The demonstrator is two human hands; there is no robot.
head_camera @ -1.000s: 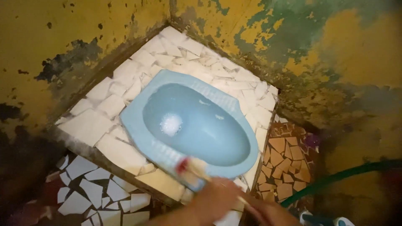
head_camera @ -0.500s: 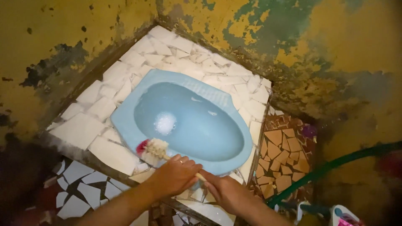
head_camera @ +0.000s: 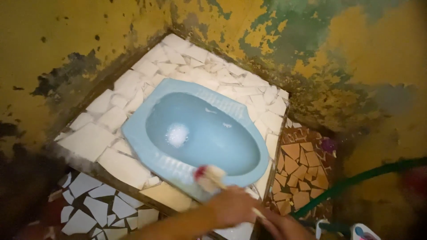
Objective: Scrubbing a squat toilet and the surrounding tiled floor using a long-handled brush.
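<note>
The left hand [head_camera: 231, 205] is closed around the handle of a brush [head_camera: 209, 175], its grip sitting partway up the pale stick. The right hand [head_camera: 282, 226] lies just behind it at the lower edge of the view, touching the same handle near its end; motion blur hides its fingers, so I cannot tell whether that grip is closed on the stick or only resting on it. The handle runs up and to the left from both hands to a pale bristle head with a red edge, which rests on the near rim of a light blue squat pan [head_camera: 200, 133].

A patch of white foam [head_camera: 177, 133] sits in the bowl of the pan, left of centre and well apart from the brush. The pan is set in a raised platform [head_camera: 89, 140] faced with broken white tiles. Below its step, the floor [head_camera: 95, 209] shows white shards in dark grout on the left and brown shards on the right. A green hose [head_camera: 360, 178] crosses the lower right corner, near the right hand. A white bottle [head_camera: 364, 232] with coloured markings stands at the bottom right edge. Yellow walls [head_camera: 58, 35] with peeling, dark patches enclose the corner.
</note>
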